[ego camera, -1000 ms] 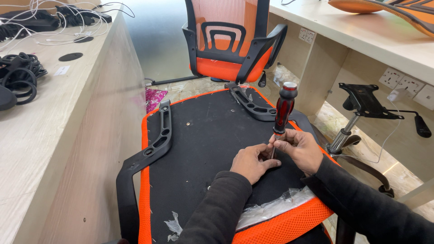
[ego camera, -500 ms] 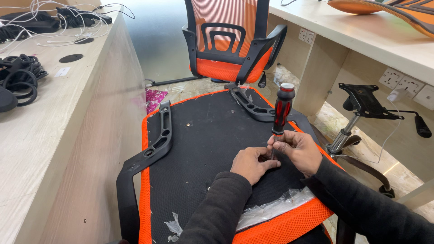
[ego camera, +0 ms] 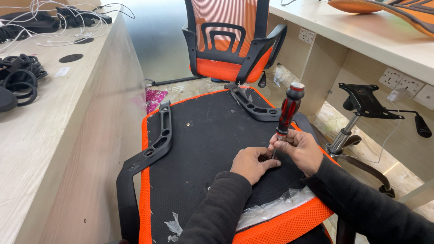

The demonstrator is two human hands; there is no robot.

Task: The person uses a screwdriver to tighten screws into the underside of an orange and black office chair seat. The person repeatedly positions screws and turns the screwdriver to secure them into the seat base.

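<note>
A long pale wooden table (ego camera: 49,135) is filling the left of the frame, with black and white cables (ego camera: 27,68) lying on it at the upper left. A second table (ego camera: 361,40) is running along the upper right.

In the lower middle, an upturned chair seat (ego camera: 203,144) with a black underside and orange edging is lying flat. An assembled orange chair (ego camera: 230,40) is standing beyond it at the top centre. At the right, a black chair base (ego camera: 361,113) with a chrome post is resting on the floor.

Two black armrests are attached to the seat: one armrest (ego camera: 149,149) along its left edge, the other armrest (ego camera: 253,104) at its upper right. Clear plastic wrap (ego camera: 271,208) is crumpled at the seat's near edge.

The screwdriver (ego camera: 289,110), red and black handled, is standing nearly upright just right of centre, its tip down on the seat. The right hand (ego camera: 300,149) is closing around its shaft just below the handle. The left hand (ego camera: 251,165) is lying on the seat touching the tip, its fingers pinching something there that is too small to identify.
</note>
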